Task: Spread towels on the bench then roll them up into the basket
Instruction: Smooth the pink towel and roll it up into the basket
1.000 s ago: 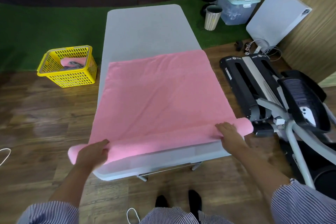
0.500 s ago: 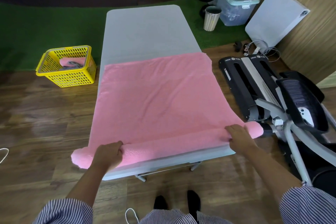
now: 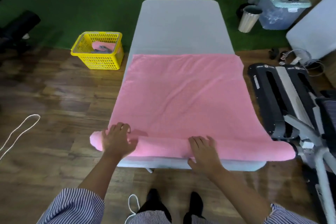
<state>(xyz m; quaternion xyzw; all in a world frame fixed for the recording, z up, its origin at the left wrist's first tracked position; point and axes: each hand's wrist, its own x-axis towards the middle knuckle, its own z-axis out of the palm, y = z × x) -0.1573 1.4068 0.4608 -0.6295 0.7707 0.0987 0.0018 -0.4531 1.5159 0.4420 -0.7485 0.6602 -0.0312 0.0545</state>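
Rolling has begun: left hand (image 3: 118,139) and right hand (image 3: 203,149), fingers flat, press the pink towel (image 3: 181,96) roll on the bench (image 3: 181,25); next, push it evenly forward

Pink towel (image 3: 181,96) flat on grey bench (image 3: 180,25), near edge rolled; yellow basket (image 3: 98,54) on floor, left.

The light was soft and even, coming from above. The wooden floor (image 3: 54,96) showed pale glare patches. Shadows were weak. The wide lens bent the edges, and the far corners were dim and slightly blurred.
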